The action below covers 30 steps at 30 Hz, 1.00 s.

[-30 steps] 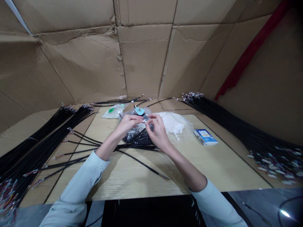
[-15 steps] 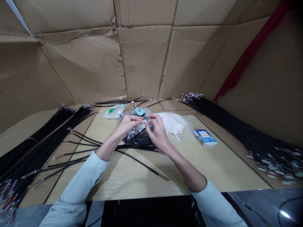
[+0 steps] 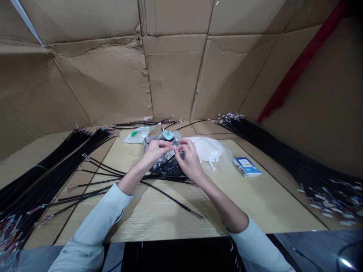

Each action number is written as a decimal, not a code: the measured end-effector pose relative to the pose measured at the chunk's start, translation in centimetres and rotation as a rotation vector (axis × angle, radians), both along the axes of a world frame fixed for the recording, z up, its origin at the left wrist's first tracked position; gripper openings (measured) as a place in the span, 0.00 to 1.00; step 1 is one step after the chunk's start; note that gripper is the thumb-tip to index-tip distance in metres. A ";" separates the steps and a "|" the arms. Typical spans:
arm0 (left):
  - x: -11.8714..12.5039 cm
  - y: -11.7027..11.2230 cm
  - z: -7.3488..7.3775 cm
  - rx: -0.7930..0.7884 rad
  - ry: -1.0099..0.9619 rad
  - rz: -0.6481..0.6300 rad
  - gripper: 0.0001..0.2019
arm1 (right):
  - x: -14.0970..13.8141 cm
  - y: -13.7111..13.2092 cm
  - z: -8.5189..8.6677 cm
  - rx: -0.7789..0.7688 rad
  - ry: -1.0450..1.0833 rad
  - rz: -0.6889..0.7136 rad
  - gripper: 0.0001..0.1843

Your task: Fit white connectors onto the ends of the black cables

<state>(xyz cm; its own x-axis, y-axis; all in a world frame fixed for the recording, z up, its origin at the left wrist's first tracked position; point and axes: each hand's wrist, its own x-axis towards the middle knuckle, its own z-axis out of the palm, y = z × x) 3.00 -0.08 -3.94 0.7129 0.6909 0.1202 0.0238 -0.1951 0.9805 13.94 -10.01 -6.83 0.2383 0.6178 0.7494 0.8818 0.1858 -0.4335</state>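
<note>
On the wooden counter, a plastic bag of black cables lies in the middle, with a small bag of white parts just behind it to the left and a bag of white connectors beside it on the right. A small box sits farther right, and loose cables lie in front of the middle bag. Long cable bundles flank all this — one group on the left, another on the right — with cardboard sheets behind everything.
</note>
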 end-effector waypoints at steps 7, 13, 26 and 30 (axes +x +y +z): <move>0.2 0.2 -0.4 0.053 -0.079 -0.002 0.09 | 0.0 0.0 0.1 -0.037 -0.009 0.012 0.03; 0.1 0.2 -0.1 0.032 -0.064 -0.019 0.09 | -0.2 -0.1 0.3 -0.015 0.009 0.020 0.03; 0.2 0.2 -0.1 -0.079 -0.005 0.005 0.13 | 0.6 -0.1 0.7 0.063 0.218 -0.020 0.09; 0.2 0.2 0.0 -0.133 -0.001 -0.011 0.12 | 1.1 -0.2 1.0 0.059 0.326 -0.097 0.12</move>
<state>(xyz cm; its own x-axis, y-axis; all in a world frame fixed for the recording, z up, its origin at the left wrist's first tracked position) 3.19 0.14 -3.94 0.7204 0.6930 0.0292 0.0210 -0.0638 0.9977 15.08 -10.21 -5.84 0.5265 0.5380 0.6583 0.7137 0.1409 -0.6861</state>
